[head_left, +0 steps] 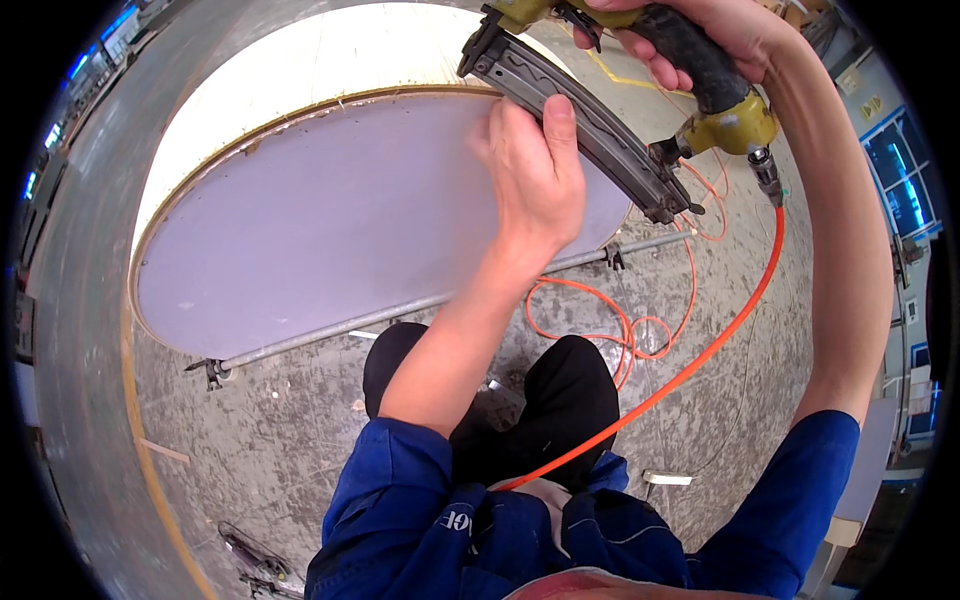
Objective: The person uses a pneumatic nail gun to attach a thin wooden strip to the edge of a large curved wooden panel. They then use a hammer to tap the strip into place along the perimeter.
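Observation:
My right hand [740, 28] is wrapped round the black grip of a yellow-and-black air nail gun [738, 128], held up at the top right. Its long dark magazine [600, 125] slants down to the right. Beside the magazine is my left hand [538, 178], fingers curled and slightly blurred, thumb raised against the magazine's side. Whatever those fingers hold, if anything, is hidden. Beneath my left hand lies a rounded grey-lilac panel [330, 220] with a thin wooden edge. An orange air hose [735, 325] runs from the gun's handle down past my lap.
A pale curved sheet [310, 50] borders the panel's far side. Along its near edge runs a metal pipe clamp [400, 312]. Loops of thin orange hose [625, 325] lie on the scuffed concrete floor [300, 430]. A dark tool [255, 555] sits at lower left.

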